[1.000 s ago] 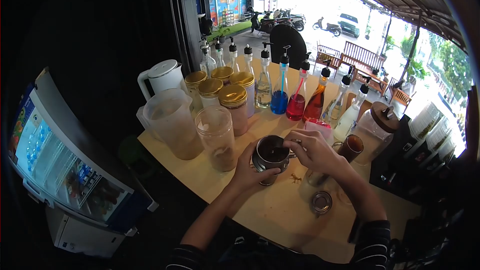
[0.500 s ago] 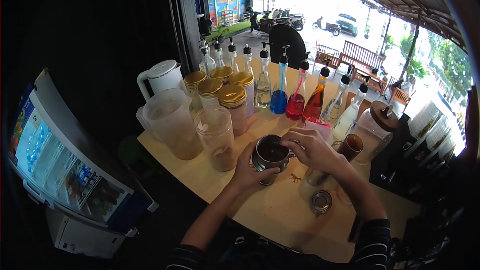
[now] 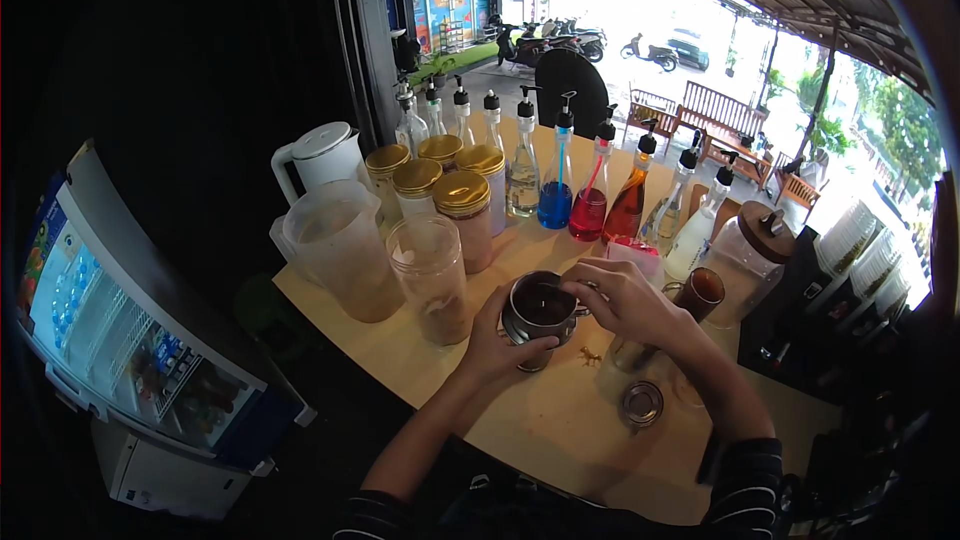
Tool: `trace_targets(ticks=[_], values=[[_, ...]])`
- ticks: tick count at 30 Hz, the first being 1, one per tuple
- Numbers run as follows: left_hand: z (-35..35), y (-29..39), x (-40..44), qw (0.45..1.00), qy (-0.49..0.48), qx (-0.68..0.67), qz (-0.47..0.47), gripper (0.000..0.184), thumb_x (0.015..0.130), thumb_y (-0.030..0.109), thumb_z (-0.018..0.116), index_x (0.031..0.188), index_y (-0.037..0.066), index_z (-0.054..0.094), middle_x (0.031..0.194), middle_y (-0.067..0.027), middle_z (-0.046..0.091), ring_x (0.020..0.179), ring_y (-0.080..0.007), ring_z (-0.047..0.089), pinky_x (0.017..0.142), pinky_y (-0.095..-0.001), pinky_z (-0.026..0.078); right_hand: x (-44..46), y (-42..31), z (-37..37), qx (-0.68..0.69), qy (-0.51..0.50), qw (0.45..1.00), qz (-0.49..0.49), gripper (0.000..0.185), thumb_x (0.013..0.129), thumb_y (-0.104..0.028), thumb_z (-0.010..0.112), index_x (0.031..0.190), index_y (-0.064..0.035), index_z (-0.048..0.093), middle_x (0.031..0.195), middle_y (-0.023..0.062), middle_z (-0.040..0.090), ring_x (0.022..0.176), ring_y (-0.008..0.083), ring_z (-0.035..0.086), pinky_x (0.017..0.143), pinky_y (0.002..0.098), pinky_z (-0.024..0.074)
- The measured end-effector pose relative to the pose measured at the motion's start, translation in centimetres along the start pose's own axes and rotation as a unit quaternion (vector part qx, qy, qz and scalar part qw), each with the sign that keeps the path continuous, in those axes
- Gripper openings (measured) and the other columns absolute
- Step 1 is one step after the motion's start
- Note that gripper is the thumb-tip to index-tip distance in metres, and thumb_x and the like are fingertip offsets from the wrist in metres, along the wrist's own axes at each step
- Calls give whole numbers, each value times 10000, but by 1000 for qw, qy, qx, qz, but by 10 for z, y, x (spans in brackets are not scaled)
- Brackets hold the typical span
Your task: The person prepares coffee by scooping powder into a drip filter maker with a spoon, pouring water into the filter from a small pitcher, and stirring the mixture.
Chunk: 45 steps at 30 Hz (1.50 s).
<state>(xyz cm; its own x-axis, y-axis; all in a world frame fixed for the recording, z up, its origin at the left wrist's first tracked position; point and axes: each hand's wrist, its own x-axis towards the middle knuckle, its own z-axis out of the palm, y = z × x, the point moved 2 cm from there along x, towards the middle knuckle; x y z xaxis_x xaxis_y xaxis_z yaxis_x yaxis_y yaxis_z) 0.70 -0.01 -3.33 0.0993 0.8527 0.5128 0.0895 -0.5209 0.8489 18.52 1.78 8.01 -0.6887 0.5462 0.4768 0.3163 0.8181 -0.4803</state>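
Observation:
My left hand is wrapped round a dark metal cup, which looks like a coffee drip filter set on a glass. Its inside is dark, with a small bright glint. The fingers of my right hand are pinched together at the cup's right rim, dipping just inside; what they hold, if anything, is hidden. Below my right wrist lies a small round metal lid. A clear glass is partly covered by my right forearm. Brown crumbs are scattered on the table beside the cup.
Left of the cup stand a clear plastic jar, a large pitcher and several gold-lidded jars. A row of pump bottles lines the back. An amber mug and a wooden-lidded jar are at right.
The two hands and the cup stay almost in place. My right fingers remain at the rim, and a small glint now shows inside the cup. The view has shifted very slightly.

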Motion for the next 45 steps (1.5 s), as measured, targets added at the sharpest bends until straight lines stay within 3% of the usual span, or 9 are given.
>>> trace_targets(ticks=[13,19,23,28,31,35,38,41,45], values=[[-1,-3,1,1000,-4,-13,0,800,611,227,880,1266,9,476,1183,-123,574,1131,-219,554,973,-350,436,8,-15,8,-98,-29,994,-31,134,893,-117,571,946,6,565,817,138,583,799,329,616,702,425,494],[-1,0,2,1000,-3,-12,7,795,608,223,879,1260,11,477,1176,-123,576,1129,-219,556,976,-354,432,11,-12,6,-97,-34,994,-21,152,901,-115,563,965,22,581,835,150,595,789,337,621,702,414,499],[-2,5,3,999,-11,-41,-4,814,614,225,882,1275,7,460,1200,-122,561,1154,-213,541,989,-346,424,11,-10,1,-17,-12,1000,4,141,908,-99,553,935,35,586,810,165,611,756,340,626,686,403,496],[-11,4,7,998,-58,35,5,805,626,240,874,1283,32,458,1212,-114,553,1151,-228,543,976,-340,430,9,-6,-2,-41,9,999,5,136,912,-87,549,923,39,600,803,175,623,748,337,628,680,387,495],[-20,-2,13,990,-102,82,49,823,641,252,868,1304,33,434,1258,-124,523,1184,-233,520,987,-347,424,7,-4,-2,5,-23,1000,4,146,922,-90,535,940,16,634,835,131,631,752,270,623,676,349,485],[-22,4,15,990,-132,29,25,817,663,255,855,1315,33,416,1265,-133,506,1192,-239,510,1003,-364,414,3,0,-1,-17,0,1000,-14,132,907,-74,558,942,23,639,839,124,627,739,267,602,666,353,475],[-22,12,12,995,-99,-13,-10,832,636,220,870,1307,21,421,1258,-100,503,1223,-216,476,1050,-371,374,3,-6,-4,0,-13,1000,-7,131,900,-68,561,946,31,633,847,143,631,762,297,614,682,370,484],[-15,16,8,997,-61,45,28,881,621,236,878,1327,21,396,1277,-111,494,1220,-227,483,1051,-374,378,3,0,1,2,-7,1000,-6,134,900,-69,556,948,34,628,857,160,633,788,327,632,699,385,495],[-6,21,13,994,-31,103,-21,956,581,268,900,1334,8,372,1301,-147,486,1222,-237,490,1031,-368,402,5,-4,-4,8,-13,1000,-15,131,901,-71,557,946,28,629,861,155,632,785,325,629,699,387,492]])
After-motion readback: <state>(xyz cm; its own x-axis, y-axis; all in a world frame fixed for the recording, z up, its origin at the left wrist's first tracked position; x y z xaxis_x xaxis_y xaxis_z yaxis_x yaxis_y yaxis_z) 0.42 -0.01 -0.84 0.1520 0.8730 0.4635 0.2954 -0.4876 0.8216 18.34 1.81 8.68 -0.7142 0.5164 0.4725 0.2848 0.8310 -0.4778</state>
